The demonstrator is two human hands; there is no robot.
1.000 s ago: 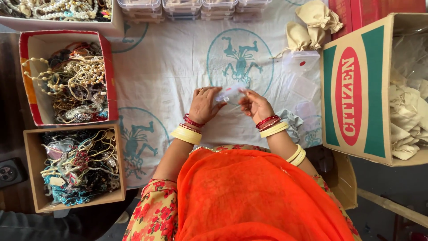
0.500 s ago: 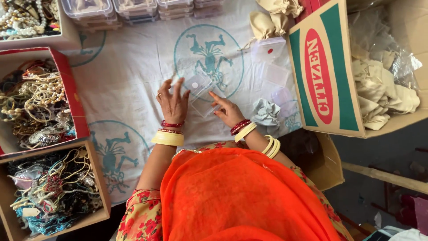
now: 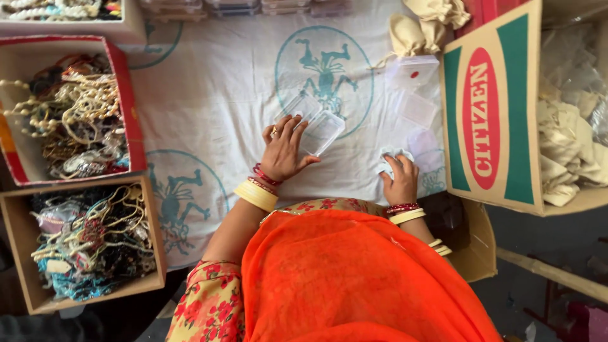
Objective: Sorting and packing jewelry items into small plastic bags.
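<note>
An open clear plastic case lies on the white printed cloth. My left hand rests flat beside it, fingers spread and touching its near edge. To the right, my right hand closes its fingers on a small crumpled white pouch lying on the cloth. Both wrists wear bangles, and an orange garment fills the foreground.
Two cardboard boxes of tangled beaded jewellery sit at left. A large printed carton with cream cloth bags stands at right. More clear cases and cream pouches lie beyond; stacked cases line the far edge.
My right hand has left the clear case and moved right onto the white pouch. My left hand stays by the case. The view has shifted slightly.
</note>
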